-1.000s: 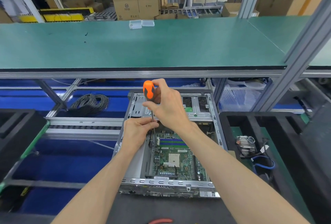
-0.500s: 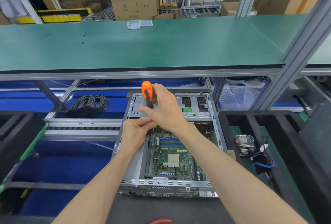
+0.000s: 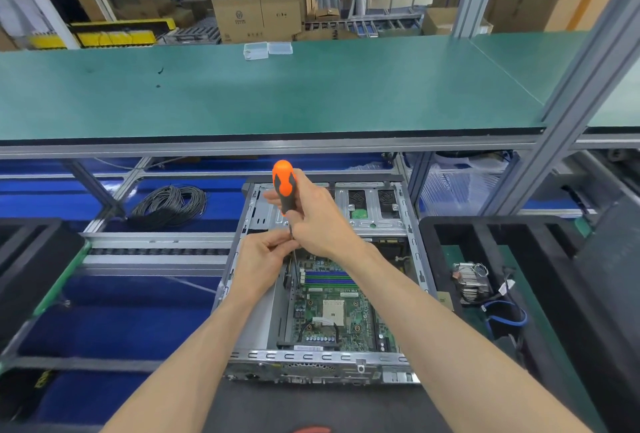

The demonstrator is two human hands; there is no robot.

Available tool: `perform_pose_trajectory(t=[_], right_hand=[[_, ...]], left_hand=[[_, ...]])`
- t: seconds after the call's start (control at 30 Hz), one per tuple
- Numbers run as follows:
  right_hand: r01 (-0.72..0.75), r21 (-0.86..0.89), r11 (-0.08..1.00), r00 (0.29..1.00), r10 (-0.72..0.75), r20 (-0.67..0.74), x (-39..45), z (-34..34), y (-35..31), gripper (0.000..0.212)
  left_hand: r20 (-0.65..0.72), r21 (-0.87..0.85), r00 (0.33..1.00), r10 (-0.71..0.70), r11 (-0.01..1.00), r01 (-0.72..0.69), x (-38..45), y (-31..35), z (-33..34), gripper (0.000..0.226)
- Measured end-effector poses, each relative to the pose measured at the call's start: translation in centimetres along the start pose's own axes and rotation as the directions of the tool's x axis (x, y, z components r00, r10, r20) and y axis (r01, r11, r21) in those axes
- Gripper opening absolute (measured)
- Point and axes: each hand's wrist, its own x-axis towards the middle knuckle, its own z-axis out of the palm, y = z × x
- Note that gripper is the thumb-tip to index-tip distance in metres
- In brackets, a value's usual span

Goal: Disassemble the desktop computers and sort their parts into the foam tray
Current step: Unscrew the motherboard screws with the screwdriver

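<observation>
An open desktop computer case (image 3: 412, 249) lies in front of me with its green motherboard (image 3: 332, 314) exposed. My right hand (image 3: 318, 217) grips the orange and black handle of a screwdriver (image 3: 284, 186), held upright over the case's left side. Its thin shaft runs down to the motherboard's left edge. My left hand (image 3: 263, 259) pinches the shaft just below the handle. A black foam tray (image 3: 554, 259) stands to the right, holding a metal heatsink (image 3: 471, 282) and a blue cable (image 3: 505, 314).
A green-topped workbench (image 3: 311, 93) spans the view above the case, with small clear plastic boxes (image 3: 266, 50) at its far edge. A coil of black cable (image 3: 169, 204) lies at the left on blue matting. Another black foam tray (image 3: 27, 259) stands at far left.
Both hands and the screwdriver stay at the same spot on the case. The right hand has shifted its grip slightly on the handle.
</observation>
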Motion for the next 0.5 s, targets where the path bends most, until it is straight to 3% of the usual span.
perform_pose_trajectory(t=[0.1, 0.27, 0.5], right_hand=[[0.014, -0.068, 0.998, 0.998, -0.019, -0.067, -0.1, 0.3, 0.5, 0.025], [-0.017, -0.114, 0.993, 0.969, -0.011, -0.245, -0.6, 1.0, 1.3, 0.029], [-0.034, -0.071, 0.997, 0.970, 0.016, -0.243, -0.9, 0.9, 1.4, 0.019]], left_hand=[[-0.033, 0.003, 0.999, -0.002, 1.000, 0.002, -0.2, 0.1, 0.0, 0.019], [-0.071, -0.051, 0.995, -0.076, 0.996, 0.073, -0.1, 0.2, -0.1, 0.016], [-0.091, -0.028, 0.995, -0.045, 0.999, 0.043, 0.0, 0.1, 0.0, 0.013]])
